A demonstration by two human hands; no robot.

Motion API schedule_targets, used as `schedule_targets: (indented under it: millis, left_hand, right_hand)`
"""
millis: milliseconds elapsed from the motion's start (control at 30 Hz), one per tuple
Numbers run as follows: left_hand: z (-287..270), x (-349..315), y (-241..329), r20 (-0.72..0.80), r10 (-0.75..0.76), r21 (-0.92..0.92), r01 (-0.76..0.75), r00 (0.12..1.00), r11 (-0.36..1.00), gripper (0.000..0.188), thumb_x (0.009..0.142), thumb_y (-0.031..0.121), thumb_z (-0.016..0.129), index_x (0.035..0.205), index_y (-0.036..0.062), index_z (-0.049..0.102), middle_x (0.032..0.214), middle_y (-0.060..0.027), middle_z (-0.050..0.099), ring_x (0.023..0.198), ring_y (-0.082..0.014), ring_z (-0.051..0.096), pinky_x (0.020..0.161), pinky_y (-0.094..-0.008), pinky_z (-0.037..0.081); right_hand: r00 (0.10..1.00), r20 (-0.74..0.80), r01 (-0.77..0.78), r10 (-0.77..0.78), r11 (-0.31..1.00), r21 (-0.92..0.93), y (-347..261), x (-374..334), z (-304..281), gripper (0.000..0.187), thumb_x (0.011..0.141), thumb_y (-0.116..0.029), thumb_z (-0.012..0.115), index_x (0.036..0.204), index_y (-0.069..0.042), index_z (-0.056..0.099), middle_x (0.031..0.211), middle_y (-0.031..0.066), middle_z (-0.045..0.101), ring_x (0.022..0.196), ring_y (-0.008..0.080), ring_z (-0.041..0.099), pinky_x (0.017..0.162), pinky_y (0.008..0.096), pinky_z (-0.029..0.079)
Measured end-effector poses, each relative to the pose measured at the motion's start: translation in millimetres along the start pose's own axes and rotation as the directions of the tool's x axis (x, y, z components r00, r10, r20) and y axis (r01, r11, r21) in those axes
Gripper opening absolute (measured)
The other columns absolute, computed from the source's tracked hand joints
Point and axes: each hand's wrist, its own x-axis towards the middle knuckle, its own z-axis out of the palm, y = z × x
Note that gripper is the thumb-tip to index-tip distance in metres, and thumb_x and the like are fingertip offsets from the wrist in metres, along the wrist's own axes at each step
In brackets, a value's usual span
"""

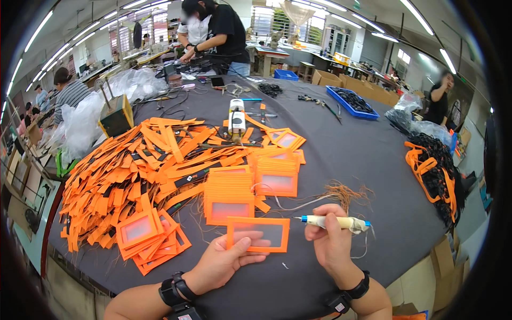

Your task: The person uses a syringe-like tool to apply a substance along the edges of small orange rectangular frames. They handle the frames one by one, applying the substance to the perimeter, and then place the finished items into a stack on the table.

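Note:
My left hand (230,260) pinches an orange-framed piece with a clear window (272,234) between thumb and fingers; some fingertips show through its window. To its right, my right hand (332,241) grips a pen-shaped tool (349,223) with a pale wrapped body, blue ends and a thin metal tip. That tip points left at the framed piece, just short of its right edge. Beyond my left hand stand neat stacks of the same framed pieces (229,209), with another stack (276,184) beside them. A looser pile of framed pieces (140,232) lies to the left.
A big heap of orange strips (122,176) covers the left of the dark-covered table (346,154). Loose brown threads (344,193) lie beyond my right hand. A white device (236,120), blue tray (352,101) and black-orange straps (434,173) stand farther off. Other people work behind.

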Motion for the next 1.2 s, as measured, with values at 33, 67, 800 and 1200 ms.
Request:
schedule_targets:
  millis: [33, 67, 800, 1200]
  left_hand:
    - [1.6, 0.4, -1.4, -0.005, 0.012, 0.075, -0.011, 1.000, 0.997, 0.033, 0.099, 0.015, 0.047, 0.126, -0.0026, 0.049, 0.120, -0.0225, 0.057, 0.106, -0.0266, 0.061, 0.092, -0.0361, 0.052]
    - [3.9, 1.0, -3.4, -0.015, 0.022, 0.152, -0.019, 1.000, 0.988, 0.033, 0.098, 0.014, 0.048, 0.127, -0.0022, 0.049, 0.119, -0.0226, 0.058, 0.104, -0.0272, 0.061, 0.091, -0.0363, 0.053]
    - [4.7, 0.3, -16.1, 0.069, 0.018, 0.334, -0.040, 0.997, 0.942, 0.041, 0.096, 0.012, 0.051, 0.134, -0.0034, 0.041, 0.112, -0.0182, 0.062, 0.099, -0.0209, 0.064, 0.081, -0.0288, 0.057]
    - [7.1, -1.0, -12.8, 0.072, -0.006, 0.336, -0.019, 0.997, 0.942, 0.039, 0.097, 0.012, 0.050, 0.133, -0.0001, 0.044, 0.112, -0.0166, 0.062, 0.099, -0.0200, 0.064, 0.082, -0.0295, 0.056]
  right_hand:
    - [0.999, 0.008, 0.035, -0.035, 0.999, 0.002, -1.2, -1.8, -0.2, 0.018, 0.094, -0.017, 0.056, 0.100, 0.000, 0.054, 0.081, 0.0084, 0.060, 0.070, 0.0143, 0.058, 0.064, 0.0289, 0.050]
    - [0.998, 0.016, 0.068, -0.068, 0.998, 0.009, -1.1, -3.7, 0.5, 0.016, 0.092, -0.013, 0.058, 0.101, 0.000, 0.054, 0.083, 0.0078, 0.060, 0.072, 0.0131, 0.059, 0.065, 0.0274, 0.050]
    - [0.961, 0.276, 0.108, 0.035, 0.867, -0.487, 4.4, -14.6, 13.3, 0.023, 0.084, -0.012, 0.069, 0.103, -0.002, 0.064, 0.091, 0.0055, 0.066, 0.074, 0.0090, 0.058, 0.065, 0.0218, 0.046]
    - [0.959, 0.274, 0.085, 0.072, 0.849, -0.521, 4.1, -14.3, 9.8, 0.026, 0.087, -0.016, 0.067, 0.104, 0.002, 0.059, 0.094, 0.0133, 0.064, 0.079, 0.0163, 0.065, 0.070, 0.0260, 0.054]
